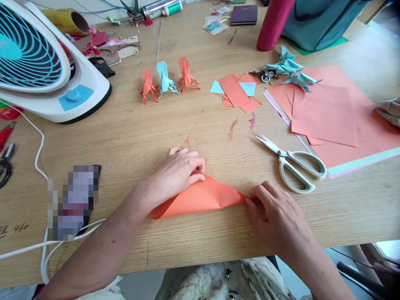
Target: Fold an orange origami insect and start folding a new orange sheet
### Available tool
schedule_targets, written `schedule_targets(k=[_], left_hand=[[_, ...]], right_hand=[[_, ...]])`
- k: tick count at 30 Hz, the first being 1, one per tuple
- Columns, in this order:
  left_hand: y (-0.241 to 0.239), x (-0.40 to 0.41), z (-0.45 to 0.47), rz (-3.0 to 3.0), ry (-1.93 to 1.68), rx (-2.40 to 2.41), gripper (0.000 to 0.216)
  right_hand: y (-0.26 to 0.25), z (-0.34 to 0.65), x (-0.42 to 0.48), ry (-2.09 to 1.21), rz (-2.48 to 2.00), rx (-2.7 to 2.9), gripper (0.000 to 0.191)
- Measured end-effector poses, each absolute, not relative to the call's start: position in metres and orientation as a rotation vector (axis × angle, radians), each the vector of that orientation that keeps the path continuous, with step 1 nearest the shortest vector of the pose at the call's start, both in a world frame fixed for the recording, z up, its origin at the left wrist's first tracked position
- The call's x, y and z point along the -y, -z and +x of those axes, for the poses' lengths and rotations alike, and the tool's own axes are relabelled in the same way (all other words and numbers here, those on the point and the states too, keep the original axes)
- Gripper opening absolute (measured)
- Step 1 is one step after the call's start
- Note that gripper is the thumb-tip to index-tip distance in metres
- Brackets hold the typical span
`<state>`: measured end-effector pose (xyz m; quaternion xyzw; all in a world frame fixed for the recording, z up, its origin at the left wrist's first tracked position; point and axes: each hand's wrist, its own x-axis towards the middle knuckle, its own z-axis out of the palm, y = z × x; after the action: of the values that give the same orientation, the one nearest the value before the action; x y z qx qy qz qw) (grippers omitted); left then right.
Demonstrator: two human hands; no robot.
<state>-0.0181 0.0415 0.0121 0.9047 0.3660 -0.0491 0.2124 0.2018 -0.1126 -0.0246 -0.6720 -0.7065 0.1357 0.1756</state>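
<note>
A sheet of orange paper (pixel 200 198) lies partly folded over on the wooden table (pixel 131 137) in front of me, its left side curling in a loose bend. My left hand (pixel 184 168) grips its upper edge, thumb on top and fingers bent around. At the sheet's pointed right corner, my right hand (pixel 270 210) pinches the tip between thumb and forefinger. White-handled scissors (pixel 292 164) rest just beyond the right hand, blades towards the upper left.
Three folded paper figures (pixel 165 79) stand further back. Paper strips (pixel 236 91) and stacked orange sheets (pixel 325 114) lie to the right, near blue folded figures (pixel 293 68). A fan (pixel 78 87) and a pixelated phone (pixel 76 200) with white cables are at left; a red bottle (pixel 275 23) stands behind.
</note>
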Motion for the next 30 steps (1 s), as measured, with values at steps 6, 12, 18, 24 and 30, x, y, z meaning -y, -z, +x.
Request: schedule_targets(k=[6,12,18,24,30], left_hand=[[-0.012,-0.038,-0.017,2.587,0.048,-0.986,0.006],[-0.024,-0.010,-0.017,2.678,0.166,-1.017,0.017],[-0.031,0.039,-0.011,2.853,0.345,-1.156,0.056],[-0.018,0.063,-0.005,2.866,0.384,-1.309,0.077],[-0.006,0.070,-0.009,2.856,0.371,-1.333,0.085]], right_hand=[[0.024,0.201,0.113,-0.361,-1.923,2.025,0.018],[0.024,0.202,0.113,-0.370,-1.940,2.039,0.017],[0.025,0.203,0.112,-0.355,-1.927,2.043,0.016],[0.024,0.203,0.111,-0.318,-1.940,2.048,0.018],[0.021,0.201,0.110,-0.336,-1.983,2.040,0.019]])
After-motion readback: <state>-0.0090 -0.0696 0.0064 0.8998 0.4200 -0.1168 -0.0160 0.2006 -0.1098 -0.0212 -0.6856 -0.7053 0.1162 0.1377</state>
